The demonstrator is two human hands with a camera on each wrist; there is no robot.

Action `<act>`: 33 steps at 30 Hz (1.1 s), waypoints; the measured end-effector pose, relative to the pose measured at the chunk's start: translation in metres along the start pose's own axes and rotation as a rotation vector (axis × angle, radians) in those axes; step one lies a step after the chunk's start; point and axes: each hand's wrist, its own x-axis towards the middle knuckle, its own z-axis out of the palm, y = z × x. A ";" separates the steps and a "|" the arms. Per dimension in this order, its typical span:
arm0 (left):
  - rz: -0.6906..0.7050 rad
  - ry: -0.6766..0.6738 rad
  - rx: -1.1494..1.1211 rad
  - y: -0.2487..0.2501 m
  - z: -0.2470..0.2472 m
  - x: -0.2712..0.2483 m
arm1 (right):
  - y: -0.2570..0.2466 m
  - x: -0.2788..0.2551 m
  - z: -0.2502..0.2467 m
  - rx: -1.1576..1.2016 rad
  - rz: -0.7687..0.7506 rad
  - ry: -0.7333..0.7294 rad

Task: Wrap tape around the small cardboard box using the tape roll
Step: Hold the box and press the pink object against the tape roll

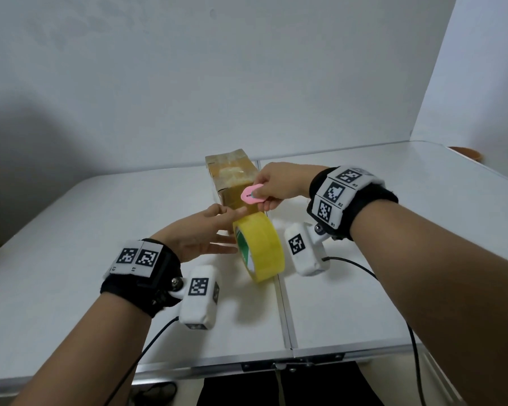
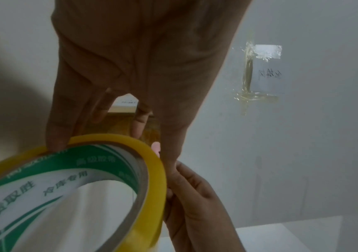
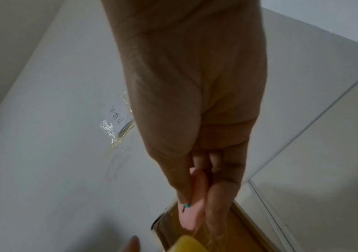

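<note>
The small cardboard box [image 1: 229,180], brown and partly covered in glossy tape, stands at the back middle of the table. In front of it the yellow tape roll [image 1: 260,247] is up on edge, with a strip running up to the box. My left hand [image 1: 206,232] holds the roll, thumb on its outer band and fingers [image 2: 55,143] on its side rim. My right hand [image 1: 279,183] pinches a small pink cutter [image 1: 254,194] against the box just above the roll. The same cutter [image 3: 195,204] shows over the box [image 3: 227,230] in the right wrist view.
The white folding table [image 1: 100,230] has a seam [image 1: 282,303] down its middle and a metal front edge. White backdrop panels close the back and right. A taped paper note [image 2: 266,71] hangs on the wall. A brown object [image 1: 467,153] sits past the far right edge.
</note>
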 end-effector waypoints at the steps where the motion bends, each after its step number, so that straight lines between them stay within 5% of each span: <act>1: 0.001 -0.035 -0.020 -0.001 -0.002 -0.001 | -0.001 0.000 -0.001 -0.033 -0.013 0.018; 6: 0.015 -0.141 -0.019 -0.002 -0.004 -0.004 | -0.004 -0.001 -0.003 -0.300 -0.117 0.117; 19: 0.053 -0.158 0.018 -0.003 -0.004 -0.001 | 0.000 0.013 0.003 -0.513 -0.249 0.199; 33: 0.056 -0.203 -0.047 -0.010 -0.010 0.005 | 0.001 0.015 0.015 -0.416 -0.335 0.170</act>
